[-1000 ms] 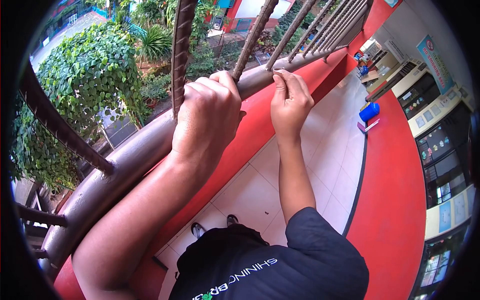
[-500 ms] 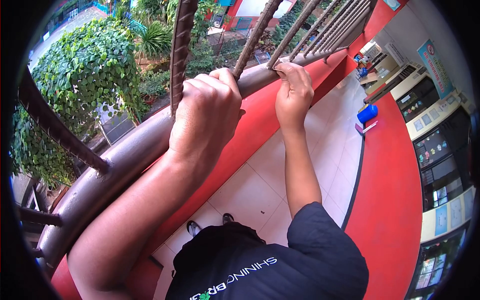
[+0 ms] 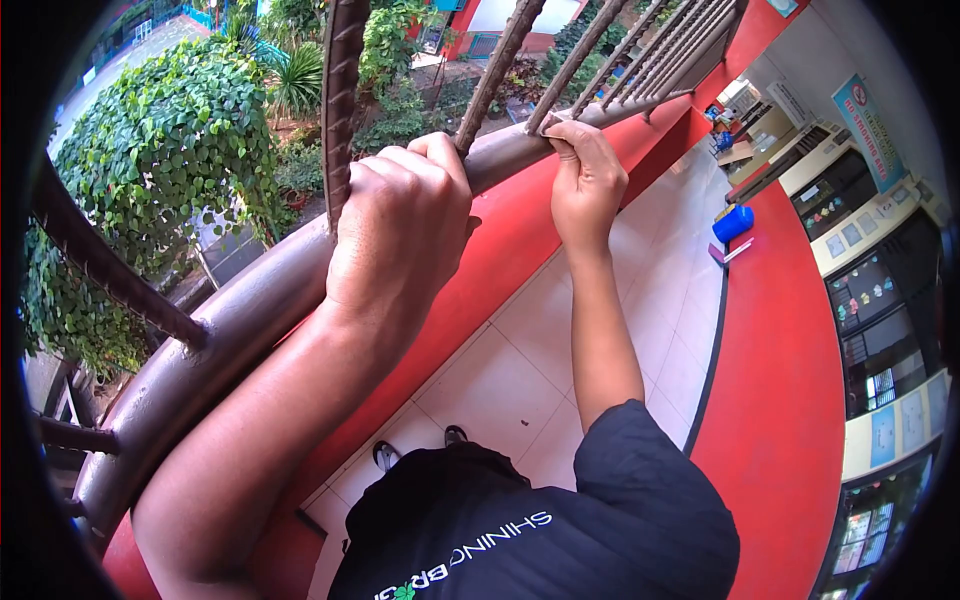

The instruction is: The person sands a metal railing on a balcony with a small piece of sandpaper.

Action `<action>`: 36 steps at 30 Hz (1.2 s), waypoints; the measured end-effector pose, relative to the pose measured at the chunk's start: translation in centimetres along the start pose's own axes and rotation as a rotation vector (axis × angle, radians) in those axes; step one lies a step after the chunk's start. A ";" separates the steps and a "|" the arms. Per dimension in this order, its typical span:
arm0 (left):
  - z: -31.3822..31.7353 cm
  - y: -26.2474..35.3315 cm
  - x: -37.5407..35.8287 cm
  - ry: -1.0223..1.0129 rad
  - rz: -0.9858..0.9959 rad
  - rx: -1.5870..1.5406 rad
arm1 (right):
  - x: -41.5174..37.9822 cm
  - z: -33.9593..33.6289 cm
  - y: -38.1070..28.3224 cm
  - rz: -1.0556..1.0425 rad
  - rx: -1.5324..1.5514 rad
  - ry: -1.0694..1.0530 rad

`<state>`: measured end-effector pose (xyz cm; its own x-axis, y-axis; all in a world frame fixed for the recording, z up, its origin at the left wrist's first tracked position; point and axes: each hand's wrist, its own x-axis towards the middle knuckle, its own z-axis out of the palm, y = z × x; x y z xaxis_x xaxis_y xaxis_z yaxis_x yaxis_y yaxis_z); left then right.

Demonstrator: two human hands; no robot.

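My left hand point(image 3: 400, 215) is closed around the thick brown metal handrail point(image 3: 255, 300), between two upright ribbed bars. Farther along, my right hand point(image 3: 588, 185) has its thumb and fingers pinched together at the rail, beside the foot of a ribbed bar point(image 3: 575, 65). A small, thin edge of something shows at those fingertips; it is too small to name. The wrists of both hands are bent over the rail from the walkway side.
A red ledge point(image 3: 520, 235) runs under the rail, beside a pale tiled floor point(image 3: 490, 375). Leafy plants point(image 3: 165, 150) grow beyond the bars. At right, a blue container point(image 3: 733, 223) stands near a red wall strip point(image 3: 775, 370) and windows.
The railing and my left hand have shifted slightly left in view. My right hand stays pinched near the same bar's foot, its fingertips slightly higher and farther left.
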<state>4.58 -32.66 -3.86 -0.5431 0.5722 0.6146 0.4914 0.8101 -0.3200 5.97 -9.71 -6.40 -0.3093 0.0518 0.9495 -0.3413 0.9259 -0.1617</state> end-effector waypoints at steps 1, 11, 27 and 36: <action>-0.1 0.0 0.1 0.002 -0.003 0.002 | 0.0 0.0 -0.9 -0.004 0.002 0.001; 0.1 0.1 0.3 -0.012 -0.011 0.050 | -1.0 0.1 -4.0 -0.079 0.137 -0.078; 0.2 0.2 0.1 0.011 -0.016 0.066 | -1.3 0.5 -2.9 0.099 0.094 0.046; 0.3 0.1 0.2 0.010 -0.010 0.088 | -1.6 0.4 -4.6 -0.060 0.088 -0.043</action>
<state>4.31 -32.40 -4.00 -0.5410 0.5629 0.6249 0.4239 0.8242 -0.3755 7.65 -14.25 -7.24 -0.3231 -0.0203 0.9461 -0.4363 0.8904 -0.1299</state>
